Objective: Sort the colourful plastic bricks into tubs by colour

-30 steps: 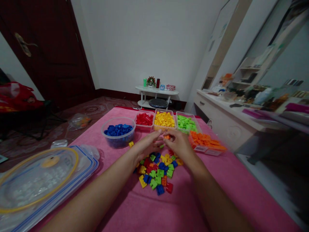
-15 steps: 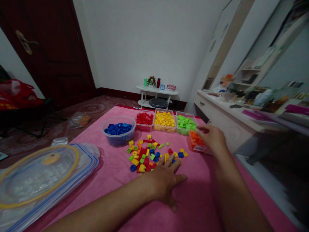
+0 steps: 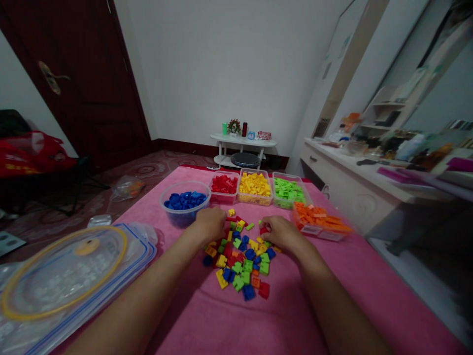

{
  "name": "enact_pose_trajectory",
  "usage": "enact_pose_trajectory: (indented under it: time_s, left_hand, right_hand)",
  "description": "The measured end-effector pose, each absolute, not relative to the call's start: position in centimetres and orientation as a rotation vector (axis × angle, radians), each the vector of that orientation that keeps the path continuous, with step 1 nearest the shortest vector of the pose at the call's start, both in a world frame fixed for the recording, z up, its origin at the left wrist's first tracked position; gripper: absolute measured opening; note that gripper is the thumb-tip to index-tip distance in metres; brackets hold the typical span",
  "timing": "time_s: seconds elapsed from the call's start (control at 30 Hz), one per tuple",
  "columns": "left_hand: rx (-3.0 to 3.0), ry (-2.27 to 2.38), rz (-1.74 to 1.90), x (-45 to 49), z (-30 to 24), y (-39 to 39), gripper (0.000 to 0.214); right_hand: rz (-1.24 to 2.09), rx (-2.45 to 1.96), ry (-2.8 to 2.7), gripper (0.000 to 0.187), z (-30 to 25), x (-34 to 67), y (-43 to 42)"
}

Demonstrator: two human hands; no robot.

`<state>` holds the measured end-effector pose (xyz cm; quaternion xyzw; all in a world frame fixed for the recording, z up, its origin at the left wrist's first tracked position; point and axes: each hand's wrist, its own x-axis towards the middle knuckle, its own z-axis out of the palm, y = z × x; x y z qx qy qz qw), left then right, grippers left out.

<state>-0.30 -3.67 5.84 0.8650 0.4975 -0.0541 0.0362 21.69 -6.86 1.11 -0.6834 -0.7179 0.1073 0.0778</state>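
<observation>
A loose pile of mixed toy building bricks (image 3: 246, 266) in red, yellow, blue, green and orange lies on the pink cloth. My left hand (image 3: 210, 226) is curled at the pile's far left side, just by the round tub of blue bricks (image 3: 185, 201); its fingertips are hidden, as is whatever they hold. At the right side of the pile, my right hand (image 3: 281, 230) pinches a small red brick (image 3: 263, 230) between thumb and fingers.
Clear boxes of red bricks (image 3: 224, 185), yellow bricks (image 3: 254, 186) and green bricks (image 3: 288, 191) line the far edge. An orange brick box (image 3: 321, 222) stands right. Zip bags with a yellow ring (image 3: 121, 241) lie left. A white dresser (image 3: 347, 177) flanks the table.
My right hand has come from the orange box left to the pile and now pinches a red brick. My left hand has moved up and left, curling; bricks now spread nearer to me.
</observation>
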Motion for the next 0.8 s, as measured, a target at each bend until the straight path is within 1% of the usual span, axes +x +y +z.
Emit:
enact_pose_trajectory:
  time_s: [0.1,0.27,0.43,0.53,0.63,0.73,0.8]
  left_hand:
    - [2.657,1.436,-0.276,-0.5,5.4,-3.5,0.023]
    - [2.69,1.348,-0.255,-0.2,4.9,-3.6,0.024]
    - [2.634,1.384,0.0,-0.4,4.4,-2.8,0.019]
    - [2.593,1.418,0.134,-1.1,4.6,-2.1,0.02]
    - [2.589,1.387,0.021,-1.7,5.0,-1.8,0.022]
    - [2.568,1.327,-0.118,-1.7,5.1,-2.0,0.025]
    - [2.574,1.346,-0.154,-1.4,4.9,-2.3,0.022]
  right_hand:
    - [0.294,-2.079,-2.156,0.02,1.5,21.5,-7.0]
    - [0.267,-2.087,-2.172,0.021,1.5,21.2,-7.2]
    - [0.243,-2.081,-2.114,0.02,1.8,21.6,-7.0]
    - [0.22,-2.041,-2.077,0.021,2.2,21.7,-6.8]
    - [0.201,-1.939,-2.029,0.025,2.1,21.3,-6.7]
    - [0.171,-1.748,-1.983,0.031,1.1,20.1,-6.4]
    - [0.158,-1.609,-1.988,0.033,0.2,19.1,-6.1]
